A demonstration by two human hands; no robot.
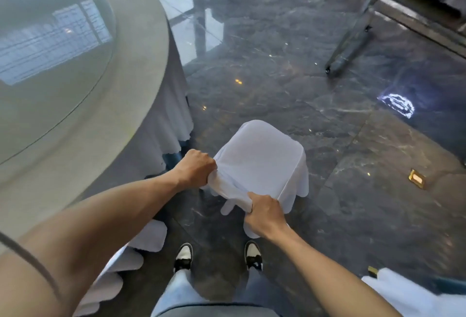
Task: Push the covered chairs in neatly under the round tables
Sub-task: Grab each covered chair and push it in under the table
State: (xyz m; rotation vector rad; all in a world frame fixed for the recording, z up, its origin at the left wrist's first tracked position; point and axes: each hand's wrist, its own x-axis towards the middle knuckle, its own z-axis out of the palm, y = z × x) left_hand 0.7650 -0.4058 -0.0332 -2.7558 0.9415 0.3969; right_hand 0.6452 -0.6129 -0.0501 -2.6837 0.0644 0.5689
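A chair under a white cloth cover stands on the dark marble floor, a short way right of the round table. My left hand grips the left end of the chair's backrest through the cloth. My right hand grips the right end of the backrest. The seat points away from me and slightly to the right. The table has a pale cloth hanging to the floor and a glass disc on top. The chair's legs are hidden by the cover.
Another white-covered chair sits close to the table at lower left. More white cloth shows at the lower right corner. A metal-framed trolley stands at the upper right. A brass floor plate lies to the right. My feet are just behind the chair.
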